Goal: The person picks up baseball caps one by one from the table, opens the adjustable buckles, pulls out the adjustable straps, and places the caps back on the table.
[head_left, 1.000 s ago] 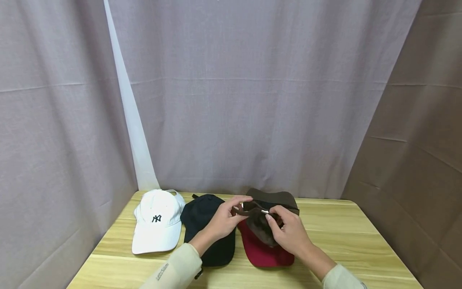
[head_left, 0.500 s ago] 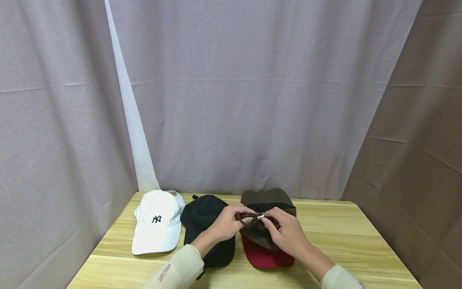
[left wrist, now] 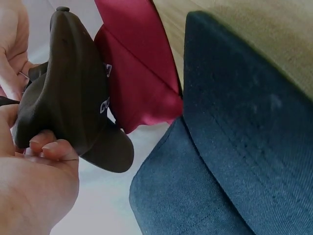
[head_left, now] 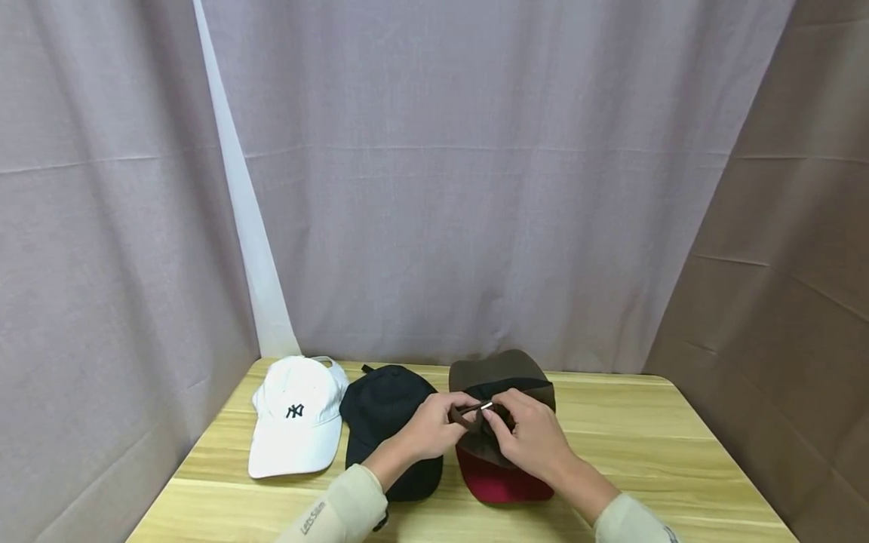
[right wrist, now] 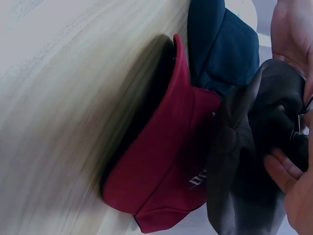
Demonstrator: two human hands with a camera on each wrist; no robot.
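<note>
A dark brown baseball cap [head_left: 498,368] is held over the red cap [head_left: 505,483], its back strap and small silver buckle [head_left: 486,405] towards me. My left hand [head_left: 433,428] pinches the strap, which bends in a loop left of the buckle. At the buckle, my right hand [head_left: 538,439] pinches with thumb and forefinger. From the left wrist view, the brown cap [left wrist: 73,83] hangs with its brim low and pale letters on its front. Fingertips of my right hand [right wrist: 293,196] reach into the cap's opening in the right wrist view. The exact threading of the strap is too small to tell.
A black cap [head_left: 390,396] lies left of the red one, partly under my left forearm. Further left sits a white cap [head_left: 295,407] with a dark emblem. All rest on a wood-grain table [head_left: 645,452]; grey curtains [head_left: 441,188] hang behind it.
The brown cap has shifted left and turned a little. My left hand has moved lower, and both hands have come closer together. The buckle now sits further left. The other caps stay put.
</note>
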